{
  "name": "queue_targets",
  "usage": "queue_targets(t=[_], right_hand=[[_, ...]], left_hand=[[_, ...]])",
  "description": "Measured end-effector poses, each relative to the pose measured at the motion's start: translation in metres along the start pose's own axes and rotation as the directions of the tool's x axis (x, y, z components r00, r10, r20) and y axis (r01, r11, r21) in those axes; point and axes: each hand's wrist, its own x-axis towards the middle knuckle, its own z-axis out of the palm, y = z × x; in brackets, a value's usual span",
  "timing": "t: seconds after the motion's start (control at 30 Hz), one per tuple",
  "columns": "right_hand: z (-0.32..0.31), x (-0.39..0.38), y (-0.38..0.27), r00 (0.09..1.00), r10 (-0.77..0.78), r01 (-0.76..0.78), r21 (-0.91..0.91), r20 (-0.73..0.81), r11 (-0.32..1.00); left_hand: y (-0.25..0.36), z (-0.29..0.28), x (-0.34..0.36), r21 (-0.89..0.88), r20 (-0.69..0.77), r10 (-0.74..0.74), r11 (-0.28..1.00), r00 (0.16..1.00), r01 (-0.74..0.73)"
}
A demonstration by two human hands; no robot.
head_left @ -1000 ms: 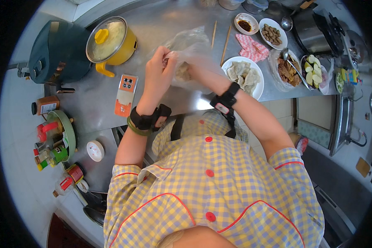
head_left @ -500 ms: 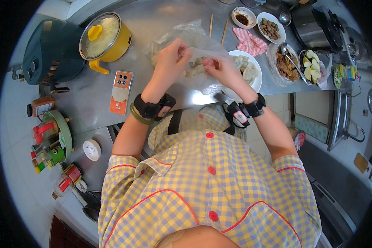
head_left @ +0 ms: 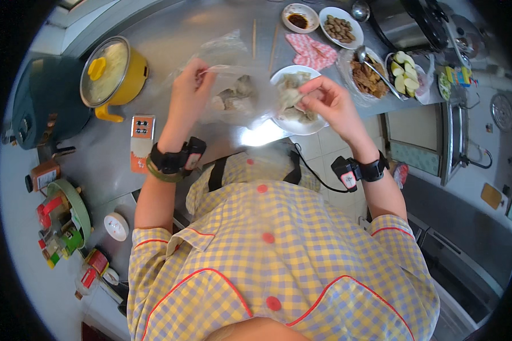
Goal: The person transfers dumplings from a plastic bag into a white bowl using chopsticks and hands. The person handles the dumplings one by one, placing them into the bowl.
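My left hand (head_left: pixel 190 94) pinches the upper edge of a clear plastic bag (head_left: pixel 219 116), which lies on the steel counter with pale dumplings (head_left: pixel 233 94) inside. To its right, my right hand (head_left: pixel 330 105) has thumb and fingers closed on a pale green-tinged dumpling (head_left: pixel 298 96), held over a white plate of dumplings (head_left: pixel 301 125). Two wooden chopsticks (head_left: pixel 274 40) lie behind the bag.
A yellow lidded pot (head_left: pixel 128 74) and a dark green appliance (head_left: pixel 51 99) are at left, with an orange grater (head_left: pixel 139 148). A pink checked cloth (head_left: pixel 310 51), dishes of food, a spoon (head_left: pixel 375 71) and a steel pot (head_left: pixel 401 25) stand at back right.
My right hand has come out of the bag and moved right over the plate, holding a dumpling. My left hand still grips the bag; the whole view has shifted slightly.
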Motion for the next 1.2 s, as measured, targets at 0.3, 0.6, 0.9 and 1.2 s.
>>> queue_targets(t=[0.3,0.6,0.9,1.2], right_hand=[[-0.082,0.013,0.089,0.893,0.0,-0.026,-0.053,-0.449,0.998],[-0.06,0.023,0.086,0.928,-0.319,0.068,-0.753,-0.194,0.654],[0.026,0.012,-0.015,0.937,-0.346,0.311,-0.546,0.041,0.778],[0.098,0.087,0.023,0.913,-0.408,0.298,-0.648,-0.021,0.701]], left_hand=[[-0.015,-0.002,0.007,-0.107,-0.007,-0.027,0.994,1.0,0.026],[-0.004,-0.003,0.003,-0.121,-0.011,-0.023,0.992,1.0,0.022],[0.032,-0.014,-0.003,0.047,-0.229,0.098,0.995,0.968,-0.09],[0.052,-0.037,-0.016,0.034,-0.313,0.079,0.997,0.946,-0.072]])
